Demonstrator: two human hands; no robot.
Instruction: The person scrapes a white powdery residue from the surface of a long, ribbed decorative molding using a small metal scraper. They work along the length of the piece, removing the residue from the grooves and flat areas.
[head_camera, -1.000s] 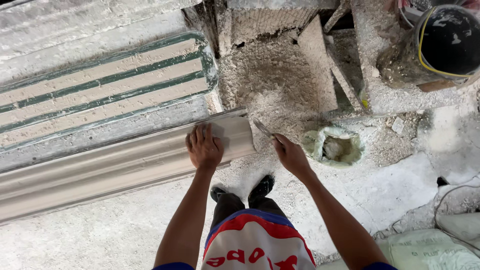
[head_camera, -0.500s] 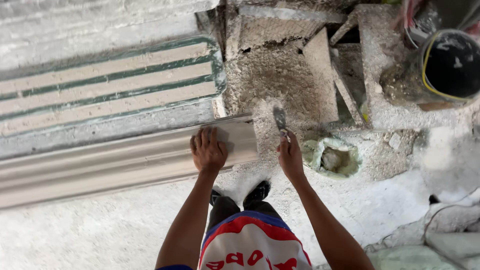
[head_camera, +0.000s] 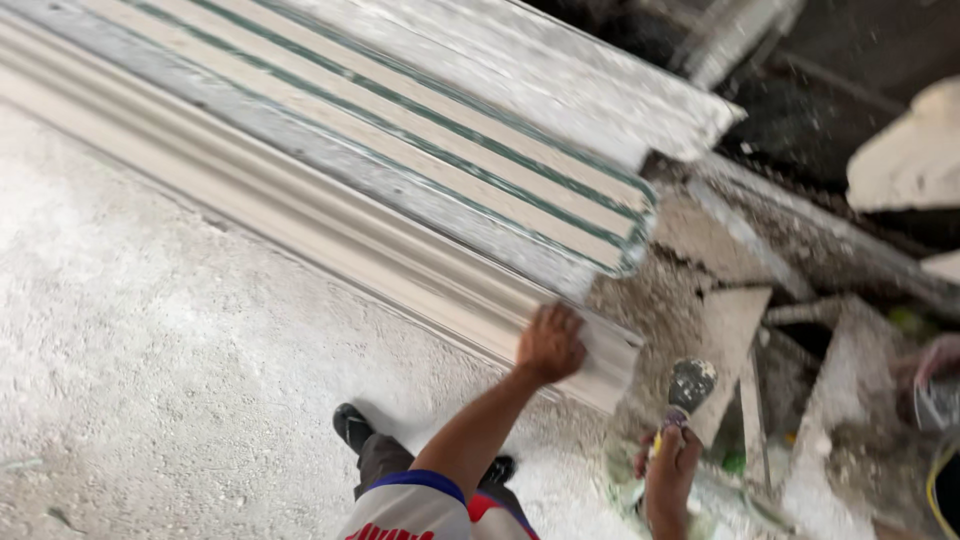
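Your left hand (head_camera: 551, 343) is pressing flat, palm down and fingers spread, on the near end of the long plaster cornice moulding (head_camera: 330, 235), which is running diagonally from the upper left of the frame down to lower centre-right; it's bracing, not gripping. Your right hand (head_camera: 672, 470) is sitting closed around the yellowish handle of a small putty knife (head_camera: 688, 390), blade pointing up, just right of the moulding's cut end and not touching it (blade face is looking grey and caked). Judging from that, you're in the trimming or dressing step on the moulding's end: the piece is being held steady while the knife is standing off. The next move is probably calling for bringing the blade edge square to that end face, with the left hand staying clear of the edge. The moulding is showing a smooth, stepped, concave profile in off-white, dusty. Behind it, toward upper centre, a flat mould bed (head_camera: 420, 130) with green stripes is lying parallel, crusted with grey plaster. The floor (head_camera: 150, 380) in the lower left is looking rough, white and powdery. Broken plaster slabs (head_camera: 730, 340) and debris are piling up at right centre; details there are blurred.
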